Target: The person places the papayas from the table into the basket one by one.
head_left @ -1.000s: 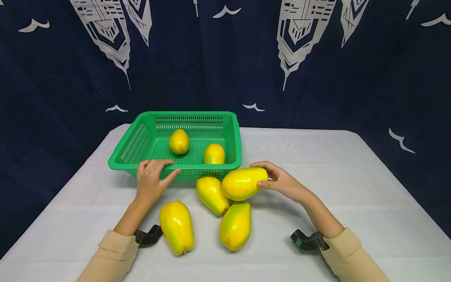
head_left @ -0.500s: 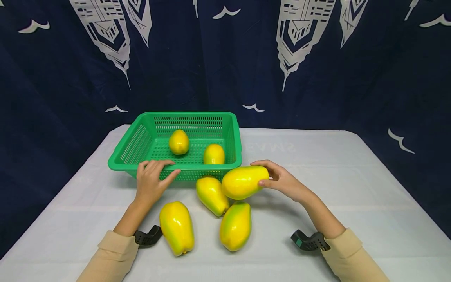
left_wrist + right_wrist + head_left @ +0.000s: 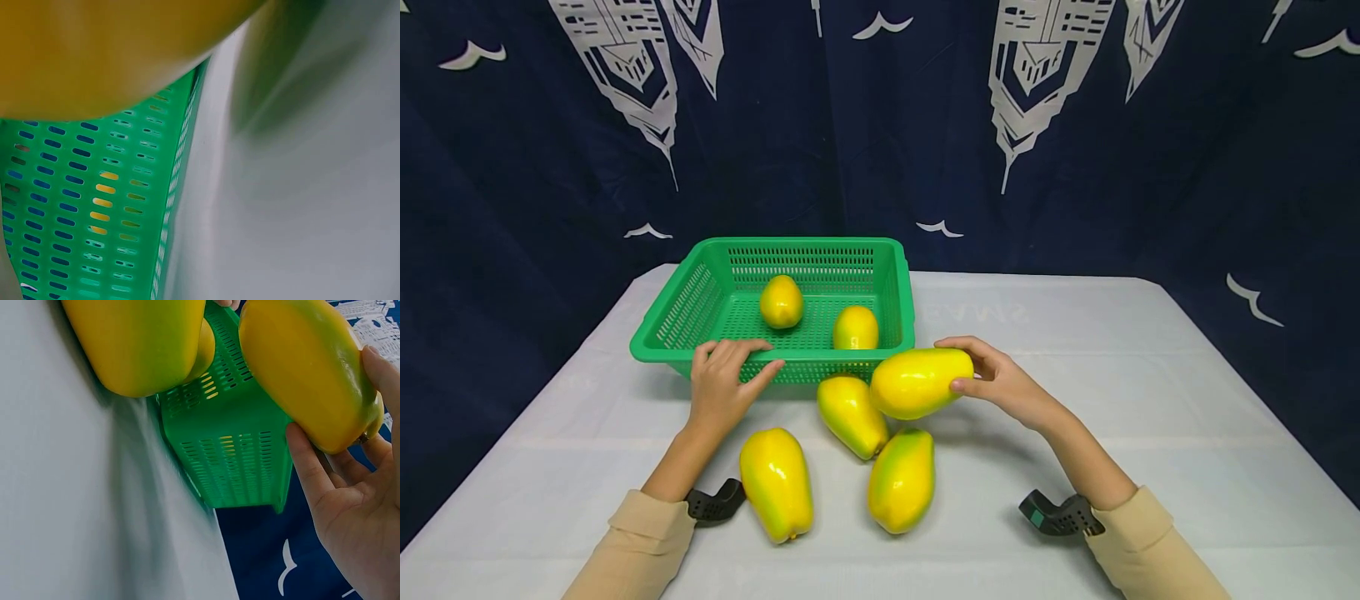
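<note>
My right hand (image 3: 1003, 387) holds a yellow-green papaya (image 3: 919, 383) by its right end, thumb and fingers on either side. In the head view this papaya is raised just in front of the right front corner of the green plastic basket (image 3: 820, 356). My left hand (image 3: 722, 383) grips the basket's front rim, fingers over the edge and thumb on the outside. Two papayas lie inside the basket, one at the back (image 3: 782, 302) and one at the front right (image 3: 856, 327). From the right wrist, the held papaya (image 3: 306, 369) shows with the fingers cupped at its stem end.
Three more papayas lie on the white-covered table (image 3: 1075, 333): one against the basket's front (image 3: 850, 412), one nearer in the middle (image 3: 902, 483), one by the left forearm (image 3: 777, 485). A dark blue patterned curtain (image 3: 850, 125) hangs behind.
My right hand has lifted the papaya slightly, up toward the basket's rim. The left hand, the basket and the other papayas have stayed in place.
</note>
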`<act>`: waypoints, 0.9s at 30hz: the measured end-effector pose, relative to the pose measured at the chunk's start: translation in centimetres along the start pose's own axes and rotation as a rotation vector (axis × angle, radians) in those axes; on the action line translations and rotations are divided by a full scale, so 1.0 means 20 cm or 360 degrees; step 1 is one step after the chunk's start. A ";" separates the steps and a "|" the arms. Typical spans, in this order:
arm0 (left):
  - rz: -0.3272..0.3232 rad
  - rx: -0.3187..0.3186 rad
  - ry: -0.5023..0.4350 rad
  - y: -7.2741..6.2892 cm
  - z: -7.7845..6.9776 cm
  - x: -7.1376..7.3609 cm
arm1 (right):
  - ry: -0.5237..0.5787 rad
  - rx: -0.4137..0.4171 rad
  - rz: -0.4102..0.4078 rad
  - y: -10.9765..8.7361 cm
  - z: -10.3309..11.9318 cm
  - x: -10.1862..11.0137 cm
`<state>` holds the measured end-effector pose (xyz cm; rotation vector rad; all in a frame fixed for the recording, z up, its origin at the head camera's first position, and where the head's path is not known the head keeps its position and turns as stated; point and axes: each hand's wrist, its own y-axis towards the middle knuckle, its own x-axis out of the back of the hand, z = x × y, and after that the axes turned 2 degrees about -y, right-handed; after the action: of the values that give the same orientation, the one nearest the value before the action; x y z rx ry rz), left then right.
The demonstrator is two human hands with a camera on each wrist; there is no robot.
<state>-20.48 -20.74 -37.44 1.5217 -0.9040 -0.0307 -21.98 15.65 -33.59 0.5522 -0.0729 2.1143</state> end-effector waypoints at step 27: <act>-0.0014 -0.0009 -0.0002 0.00 0.00 0.00 | 0.0171 -0.0045 -0.0181 0.00 0.03 -0.01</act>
<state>-20.50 -20.76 -37.52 1.5204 -0.8975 -0.0402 -21.74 15.31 -33.13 0.4154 -0.0099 2.0250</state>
